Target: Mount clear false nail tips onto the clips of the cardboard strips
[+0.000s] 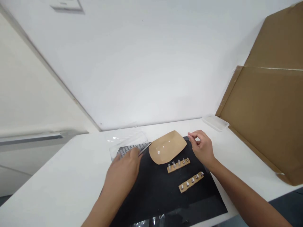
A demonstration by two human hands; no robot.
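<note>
My left hand [125,167] is closed around a thin silvery tool [145,148], which looks like tweezers and points toward the paper tray. Beneath that hand, partly hidden, lies a row of clear false-nail tips [132,147] with clear plastic around it. My right hand [201,146] is raised at the tray's right side, its thumb and forefinger pinching a tiny pale piece [188,135], too small to name. Several white bits sit in the brown paper tray [174,151]. Two cardboard strips hold small upright pieces: clear ones on the upper strip [172,169], white-tipped ones on the lower strip [184,187].
A black mat [156,195] covers part of the white table [59,176]. Toward the back right stands a shallow clear plastic container [215,123]. Beside it, a large cardboard sheet [267,110] rises along the right side. The white wall [153,69] borders the table's back.
</note>
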